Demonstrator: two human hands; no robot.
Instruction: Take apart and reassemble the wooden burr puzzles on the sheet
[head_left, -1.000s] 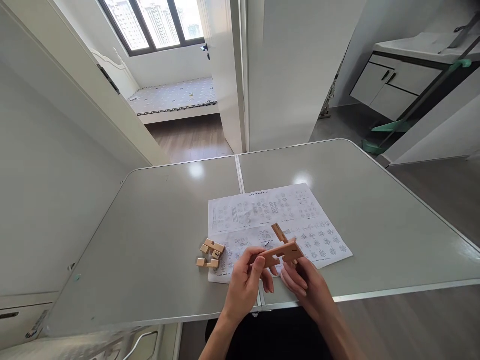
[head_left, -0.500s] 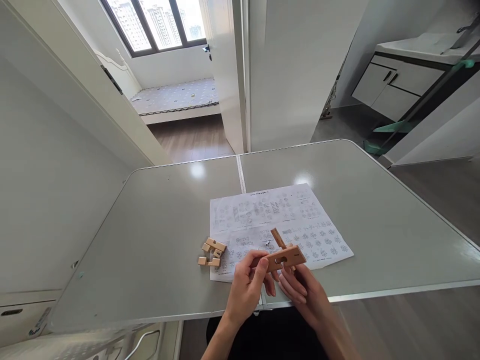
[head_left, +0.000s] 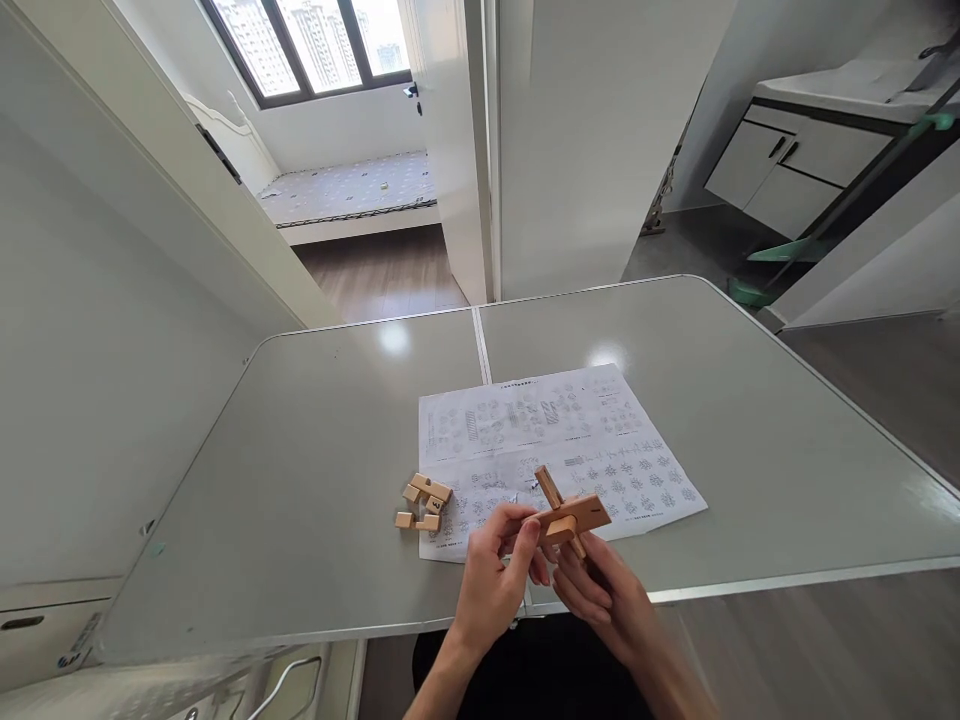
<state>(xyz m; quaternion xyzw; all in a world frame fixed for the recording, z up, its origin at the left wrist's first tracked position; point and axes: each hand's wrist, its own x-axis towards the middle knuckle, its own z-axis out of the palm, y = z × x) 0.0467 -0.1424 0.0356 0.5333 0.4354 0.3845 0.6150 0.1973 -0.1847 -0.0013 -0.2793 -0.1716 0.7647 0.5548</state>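
Between my hands is a partly joined wooden interlocking puzzle [head_left: 589, 512], made of a flat piece marked with a dark line, a stick crossing behind it and a block poking out through its middle toward me. My left hand [head_left: 496, 565] is closed on the flat piece's left end, thumb on the front. From below and the right, my right hand [head_left: 596, 590] has its fingers curled round the lower end of the crossing parts; its fingertips are partly hidden. Several loose wooden puzzle pieces [head_left: 433, 488], one numbered 3, lie to the left of my hands.
Under and beyond the puzzle lies a creased instruction sheet [head_left: 457, 430] with printed diagrams. The grey folding table [head_left: 337, 480] has a seam down its middle. Behind it are a door [head_left: 442, 150], a bed [head_left: 360, 190] and a sink cabinet [head_left: 795, 160].
The slot in the flat piece, open to view before, now has a wooden block protruding through it toward me. The crossing stick has shifted slightly left and down. Both hands stay nearly in place.
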